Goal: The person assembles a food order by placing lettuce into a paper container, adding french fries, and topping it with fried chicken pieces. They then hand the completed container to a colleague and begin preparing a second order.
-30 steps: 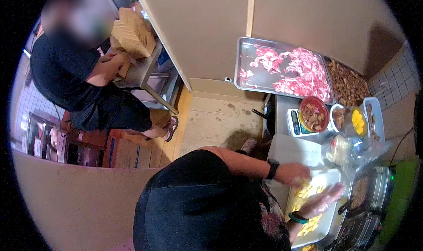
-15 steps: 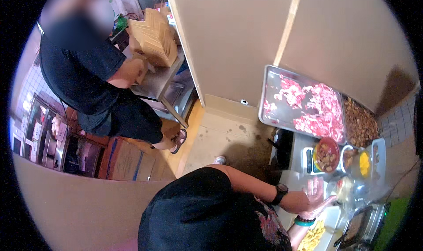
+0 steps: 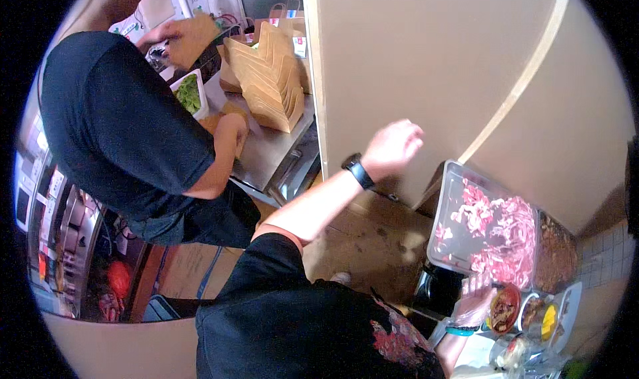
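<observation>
- Nearest, the person's black shirt (image 3: pixel 286 319) fills the lower middle, with a pink and red print on its front.
- The right hand (image 3: pixel 476 300), in a clear glove above a teal bracelet (image 3: pixel 461 330), has its fingers stretched out and nothing visible in its grasp; it is just beside the red bowl and the near edge of the metal tray, and whether it touches either cannot be told.
- The left hand (image 3: pixel 394 151) is up in front of the tan wall (image 3: pixel 399 59), fingers loosely spread and holding nothing visible, a black watch (image 3: pixel 360 173) at its wrist. The two hands are well apart.
- Right of the right hand, the red bowl (image 3: pixel 505 308) holds brown food pieces. Beyond it are a white tub (image 3: pixel 531 316) of brown food and a container of yellow pieces (image 3: pixel 548 320). A clear bag (image 3: pixel 512 354) is near them, its contents blurred.
- Past the bowl, the metal tray (image 3: pixel 455 251) carries pink sliced meat (image 3: pixel 509 236), with chopped brown food (image 3: pixel 556 254) along its right side.
- Farther off at left, a co-worker (image 3: pixel 123 119) in black is at a metal desk (image 3: pixel 269 158), one hand on a brown carton (image 3: pixel 191 41). Green leaves (image 3: pixel 188 94) fill a white container there, beside stacked brown cartons (image 3: pixel 263 79).
</observation>
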`<state>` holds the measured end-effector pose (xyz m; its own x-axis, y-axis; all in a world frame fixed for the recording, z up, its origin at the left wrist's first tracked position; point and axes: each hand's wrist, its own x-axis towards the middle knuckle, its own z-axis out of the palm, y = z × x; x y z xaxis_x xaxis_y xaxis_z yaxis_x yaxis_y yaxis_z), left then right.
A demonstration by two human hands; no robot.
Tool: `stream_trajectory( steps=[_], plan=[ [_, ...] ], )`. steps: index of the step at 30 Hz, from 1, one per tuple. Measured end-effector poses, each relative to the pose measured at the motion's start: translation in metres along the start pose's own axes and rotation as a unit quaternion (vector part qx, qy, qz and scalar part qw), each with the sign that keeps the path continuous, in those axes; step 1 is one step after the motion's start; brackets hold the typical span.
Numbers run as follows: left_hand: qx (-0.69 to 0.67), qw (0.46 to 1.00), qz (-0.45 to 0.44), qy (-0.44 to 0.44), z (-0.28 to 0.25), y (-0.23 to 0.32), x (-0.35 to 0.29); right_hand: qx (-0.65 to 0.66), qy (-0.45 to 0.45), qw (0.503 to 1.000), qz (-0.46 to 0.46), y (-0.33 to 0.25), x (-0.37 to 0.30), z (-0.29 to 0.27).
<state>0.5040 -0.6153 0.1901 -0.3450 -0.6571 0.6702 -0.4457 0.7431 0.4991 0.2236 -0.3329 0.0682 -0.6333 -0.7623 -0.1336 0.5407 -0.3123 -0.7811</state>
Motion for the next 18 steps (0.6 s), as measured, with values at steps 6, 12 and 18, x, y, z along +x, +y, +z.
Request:
stream_trajectory(
  steps=[6,12,18],
  plan=[
    [0.135,0.982,-0.063,0.112,-0.080,-0.091,0.030,-0.065,0.077,0.995,0.020,0.032,0.007,0.024],
    [0.243,0.928,-0.074,0.273,-0.138,-0.148,0.056,-0.033,-0.045,0.996,0.069,0.039,0.028,-0.010],
    [0.391,0.829,-0.139,0.374,-0.188,-0.209,0.072,-0.087,0.057,0.991,0.086,0.045,0.024,0.026]
  ],
)
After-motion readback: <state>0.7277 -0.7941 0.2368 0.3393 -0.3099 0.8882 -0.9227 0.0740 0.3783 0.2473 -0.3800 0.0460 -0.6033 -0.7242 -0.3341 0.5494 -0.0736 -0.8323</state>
